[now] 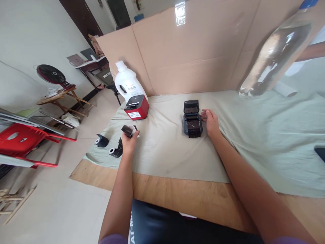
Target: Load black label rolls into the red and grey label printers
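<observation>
A small dark portable printer (192, 126) sits on the cloth with its lid (191, 106) flipped up. Dark glossy strip material (195, 128) lies over its front. My right hand (211, 122) rests at the printer's right side, fingers stretched out and close together; whether they touch it I cannot tell. To the left, my left hand (130, 142) is closed around a small black-and-white object (130, 131), its exact kind unclear. Just left of that hand lies a black roll with a white core (116, 151). Another dark roll (102, 141) lies farther left.
A red-and-black box-shaped device (137, 107) stands before a white jug (129, 81). Behind them rises a cardboard panel (193, 57). A large clear bottle (276, 54) stands at the right, with another person's arm (311, 51) beyond. The table's wooden edge (177, 188) runs along the front.
</observation>
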A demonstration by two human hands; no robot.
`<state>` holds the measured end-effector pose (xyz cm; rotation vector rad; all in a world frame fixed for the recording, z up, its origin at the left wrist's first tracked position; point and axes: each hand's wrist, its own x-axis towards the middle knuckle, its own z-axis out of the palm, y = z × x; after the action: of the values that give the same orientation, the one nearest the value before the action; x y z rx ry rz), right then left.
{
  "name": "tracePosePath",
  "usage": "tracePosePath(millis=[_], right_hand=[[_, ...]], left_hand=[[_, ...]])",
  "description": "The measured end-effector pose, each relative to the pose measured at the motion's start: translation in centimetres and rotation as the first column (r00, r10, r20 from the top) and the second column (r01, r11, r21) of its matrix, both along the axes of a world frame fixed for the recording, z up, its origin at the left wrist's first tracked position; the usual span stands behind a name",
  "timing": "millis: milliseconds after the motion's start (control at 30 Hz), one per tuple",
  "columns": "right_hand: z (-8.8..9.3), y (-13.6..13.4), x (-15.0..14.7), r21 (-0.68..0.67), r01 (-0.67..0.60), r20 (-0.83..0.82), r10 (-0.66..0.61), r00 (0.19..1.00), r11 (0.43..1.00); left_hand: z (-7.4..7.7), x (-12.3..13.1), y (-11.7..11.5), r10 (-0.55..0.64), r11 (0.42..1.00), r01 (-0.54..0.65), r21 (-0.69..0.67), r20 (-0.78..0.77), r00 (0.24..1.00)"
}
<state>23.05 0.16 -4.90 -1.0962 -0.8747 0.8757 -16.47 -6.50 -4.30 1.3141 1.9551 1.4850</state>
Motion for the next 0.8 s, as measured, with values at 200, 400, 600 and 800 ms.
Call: tracePosePath(millis=[200, 400, 600, 800], right_hand=[[-0.2, 0.2, 0.1, 0.003, 0.002, 0.004, -0.002, 1.0, 1.0], [-0.3, 0.4, 0.1, 0.008, -0.004, -0.031, 0.005, 1.0, 1.0], [-0.4, 0.4, 0.1, 0.005, 0.006, -0.036, -0.006, 0.999, 1.0], [-0.4, 0.4, 0.1, 0.008, -0.003, -0.044, 0.003, 0.999, 1.0]], left_hand=[[0.4, 0.4, -1.3, 0.075, 0.997, -0.075, -0.011, 0.073, 0.994], [-0.3, -0.3, -3.5, 0.119, 0.992, -0.12, 0.03, 0.012, 0.993], [-0.8, 0.1, -7.2, 0.014, 0.996, -0.006, 0.09, -0.089, 0.996], [2.6, 1.3, -10.9, -0.079, 0.989, 0.139, 0.051, -0.615, 0.785]])
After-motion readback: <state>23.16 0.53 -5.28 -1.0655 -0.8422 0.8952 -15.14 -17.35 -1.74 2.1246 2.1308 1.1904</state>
